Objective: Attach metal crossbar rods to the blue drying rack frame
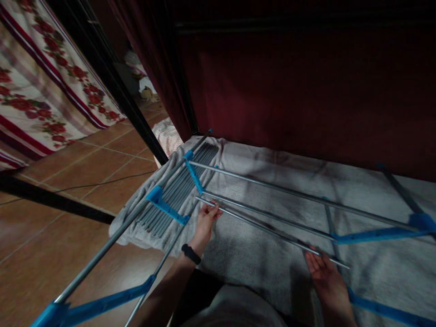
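A thin metal rod (259, 225) spans the space between my hands, roughly level over the grey blanket. My left hand (205, 222), with a black band on its wrist, pinches the rod close to its left end. Near the other end, my right hand (323, 270) holds the rod from below, palm turned up and fingers curled against it. Around them stands a frame of metal tubes with blue plastic arms; one blue arm (166, 211) is left of my left hand. Two crossbars, an upper one (289, 190) and a lower one (269, 212), run beyond the held rod.
Several loose metal rods (173, 190) lie side by side on the grey blanket (245, 259) at its left end. A dark red panel (306, 100) rises behind. Dark posts (126, 100), a floral curtain (61, 77) and a cable (102, 181) on the tiled floor are at left.
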Demonstrator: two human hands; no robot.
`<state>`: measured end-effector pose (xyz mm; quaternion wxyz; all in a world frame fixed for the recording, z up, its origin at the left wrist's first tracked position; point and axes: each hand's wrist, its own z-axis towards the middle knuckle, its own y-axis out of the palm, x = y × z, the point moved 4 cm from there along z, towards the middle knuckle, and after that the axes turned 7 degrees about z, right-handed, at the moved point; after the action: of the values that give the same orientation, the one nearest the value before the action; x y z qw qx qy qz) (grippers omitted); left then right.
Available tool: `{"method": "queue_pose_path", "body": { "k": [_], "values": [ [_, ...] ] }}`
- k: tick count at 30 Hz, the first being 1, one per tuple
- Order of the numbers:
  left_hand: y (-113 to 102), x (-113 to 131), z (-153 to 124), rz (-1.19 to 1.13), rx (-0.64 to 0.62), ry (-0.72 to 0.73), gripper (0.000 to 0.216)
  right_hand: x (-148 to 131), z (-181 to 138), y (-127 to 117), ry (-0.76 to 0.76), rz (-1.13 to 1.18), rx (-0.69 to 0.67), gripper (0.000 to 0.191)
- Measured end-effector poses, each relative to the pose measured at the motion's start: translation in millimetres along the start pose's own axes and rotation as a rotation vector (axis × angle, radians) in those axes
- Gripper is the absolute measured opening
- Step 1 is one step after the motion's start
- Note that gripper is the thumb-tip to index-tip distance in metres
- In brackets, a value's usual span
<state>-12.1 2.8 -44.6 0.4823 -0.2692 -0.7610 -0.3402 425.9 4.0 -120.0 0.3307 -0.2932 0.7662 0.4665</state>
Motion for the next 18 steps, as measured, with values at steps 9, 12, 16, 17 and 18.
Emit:
{"method": "queue_pose_path", "body": {
  "k": [9,12,16,17,18],
  "values": [
    [29.2,-5.3,-34.0,-0.016,-0.132,-0.049,0.042,-0.2,-0.5,-2.1,0.054,-0.007,0.174,0.015],
    [34.5,-9.5,-38.7,-0.014,-0.158,-0.072,0.043,-1.4,-0.4,0.2,0.075,0.003,0.191,0.017],
    [38.3,-7.7,-41.4,0.003,-0.162,-0.065,0.044,-2.5,-0.3,3.0,0.103,0.02,0.22,0.011],
    [39.1,-5.9,-42.1,0.009,-0.162,-0.06,0.044,-2.6,-0.5,3.1,0.111,0.028,0.225,0.01],
    [40.1,-3.5,-42.9,0.015,-0.165,-0.054,0.044,-2.7,-0.8,3.1,0.12,0.037,0.225,0.009]
  ]
}}
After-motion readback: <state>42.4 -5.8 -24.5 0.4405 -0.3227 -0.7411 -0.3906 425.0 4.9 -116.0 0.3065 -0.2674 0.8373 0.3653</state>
